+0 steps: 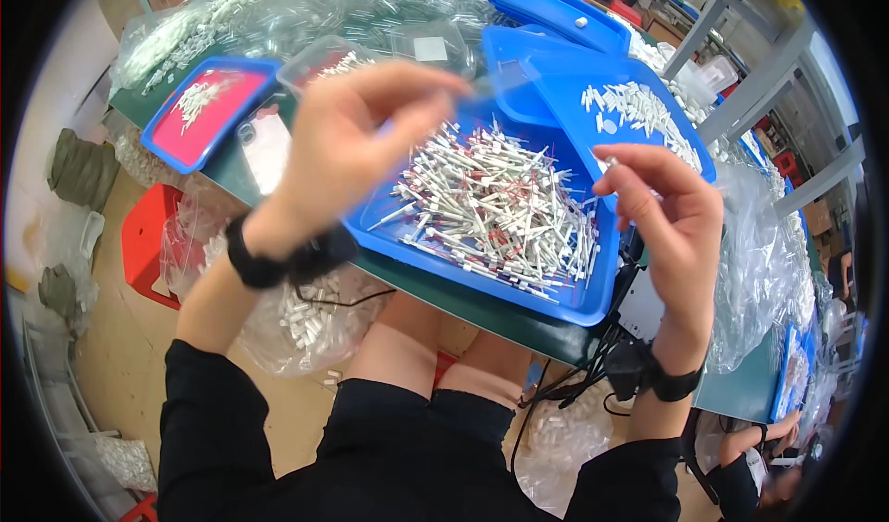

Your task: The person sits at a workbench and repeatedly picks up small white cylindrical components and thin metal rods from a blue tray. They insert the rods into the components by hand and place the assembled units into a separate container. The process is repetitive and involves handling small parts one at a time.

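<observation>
My left hand [356,138] is raised over the left rear corner of a blue tray [556,311]. Motion blurs its fingers, and I cannot tell whether they grip anything. Over the tray's right side, my right hand [671,217] has thumb and index finger pinched together. A tiny pale or clear bit [609,163] shows at those fingertips, too small to name. Heaped in the tray are many thin white sticks [500,198] with some red thin parts among them. Each wrist wears a black strap with a small black device.
Short white pieces lie in another blue tray [681,142] at the right. A pink-lined blue tray [171,156] and a white phone-like slab [267,150] are on the left. Clear tubes [361,8] pile up behind. Black cables [593,369] hang at the front edge; another person [741,457] works at lower right.
</observation>
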Demonstrator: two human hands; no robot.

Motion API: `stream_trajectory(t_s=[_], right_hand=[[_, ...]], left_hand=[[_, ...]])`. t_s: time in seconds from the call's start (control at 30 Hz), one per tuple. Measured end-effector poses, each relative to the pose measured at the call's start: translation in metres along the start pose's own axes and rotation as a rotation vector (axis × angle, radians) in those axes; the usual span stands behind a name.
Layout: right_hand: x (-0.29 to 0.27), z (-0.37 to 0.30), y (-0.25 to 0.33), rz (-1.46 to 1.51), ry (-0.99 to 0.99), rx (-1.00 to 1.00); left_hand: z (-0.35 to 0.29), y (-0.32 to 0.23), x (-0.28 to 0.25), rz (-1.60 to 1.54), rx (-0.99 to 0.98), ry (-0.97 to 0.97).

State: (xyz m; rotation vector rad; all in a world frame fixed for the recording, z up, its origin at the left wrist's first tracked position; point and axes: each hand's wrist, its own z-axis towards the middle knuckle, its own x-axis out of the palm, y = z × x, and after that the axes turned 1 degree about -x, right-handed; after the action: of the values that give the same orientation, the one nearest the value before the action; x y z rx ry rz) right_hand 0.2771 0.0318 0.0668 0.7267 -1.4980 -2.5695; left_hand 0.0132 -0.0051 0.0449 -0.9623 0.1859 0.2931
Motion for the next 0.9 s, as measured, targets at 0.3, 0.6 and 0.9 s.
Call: stream_trajectory(t_s=[0.3, 0.6, 0.9], right_hand=[[0.009, -0.032, 0.001, 0.388, 0.034, 0.091], [0.012, -0.036, 0.008, -0.139, 0.003, -0.142], [0.025, -0.034, 0.005, -0.463, -0.069, -0.389]], left_hand=[[-0.030, -0.035, 0.030, 0.183, 0.310, 0.082], [-0.039, -0.029, 0.036, 0.307, 0.351, 0.056], [-0.036, -0.025, 0.045, 0.130, 0.303, 0.036]])
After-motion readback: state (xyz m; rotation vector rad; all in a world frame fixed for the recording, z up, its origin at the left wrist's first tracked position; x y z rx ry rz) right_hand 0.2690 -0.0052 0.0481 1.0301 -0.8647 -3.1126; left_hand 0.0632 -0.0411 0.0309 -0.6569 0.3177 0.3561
